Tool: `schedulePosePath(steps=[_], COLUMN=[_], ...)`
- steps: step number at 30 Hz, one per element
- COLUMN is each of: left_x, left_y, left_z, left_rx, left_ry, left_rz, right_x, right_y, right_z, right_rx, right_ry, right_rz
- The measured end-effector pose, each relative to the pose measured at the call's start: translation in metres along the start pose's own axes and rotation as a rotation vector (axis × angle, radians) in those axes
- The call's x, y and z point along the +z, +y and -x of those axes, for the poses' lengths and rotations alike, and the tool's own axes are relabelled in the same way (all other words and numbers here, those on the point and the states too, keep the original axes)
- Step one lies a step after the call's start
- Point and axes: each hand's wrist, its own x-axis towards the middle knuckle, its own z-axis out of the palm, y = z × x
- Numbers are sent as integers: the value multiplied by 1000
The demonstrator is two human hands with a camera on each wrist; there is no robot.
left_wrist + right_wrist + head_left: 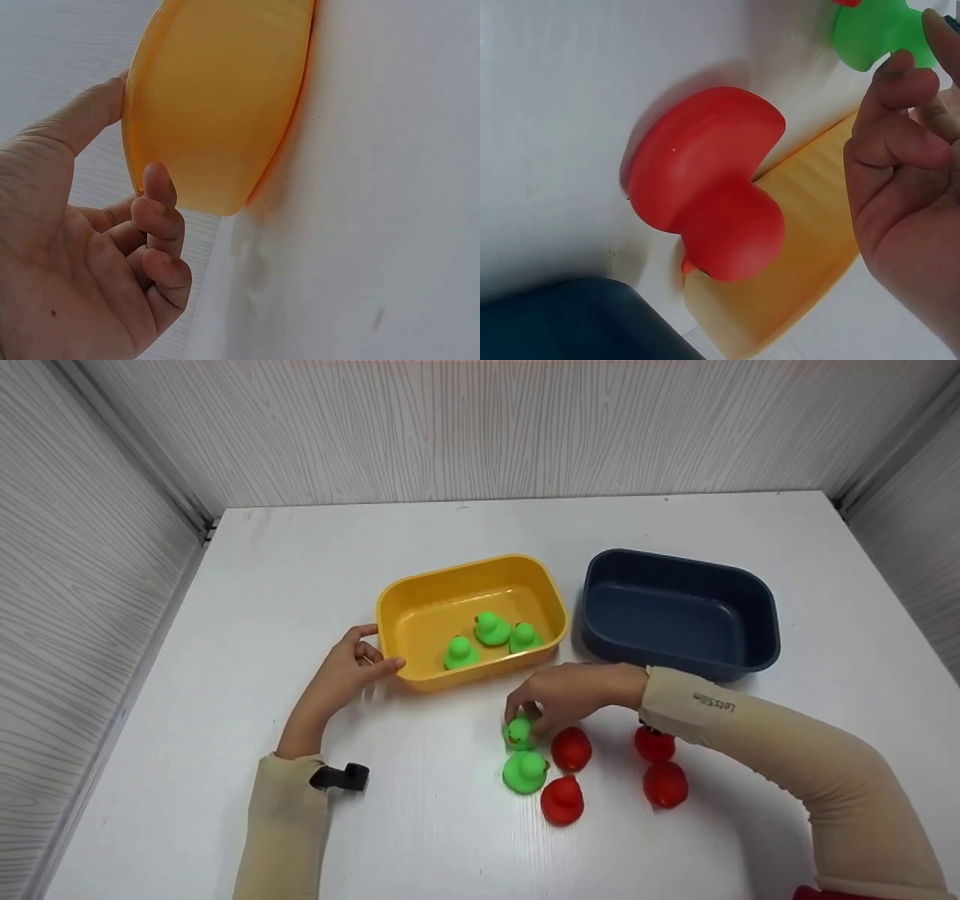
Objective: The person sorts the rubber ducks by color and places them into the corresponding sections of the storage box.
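Five green ducks (524, 772), four red ducks (571, 748), two tubs (469, 577).

Left hand (346, 664) relaxed; right hand (568, 694) fingers pinched.

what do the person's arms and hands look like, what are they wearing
Both hands are bare. Both arms are in long, close-fitting beige sleeves. The right sleeve carries small dark lettering near the cuff, too small to read surely. A small black clip-like piece sits at the cuff of the left sleeve. The left hand and right hand show no rings or gloves.
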Motion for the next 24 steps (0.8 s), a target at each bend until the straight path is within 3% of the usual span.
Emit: schedulePosePath(steps=[12,24], left_x=[1,0], left_y=[1,-3], left_z=[0,-2], left_rx=[-25,0], left_ry=[-2,-5], left_rz=[8,3], right_x=[-10,-37], right_y=[2,-7], right_z=[12,19], right_rx=[-107,-51], right_ry=[108,241], right_rz=[-63,-146])
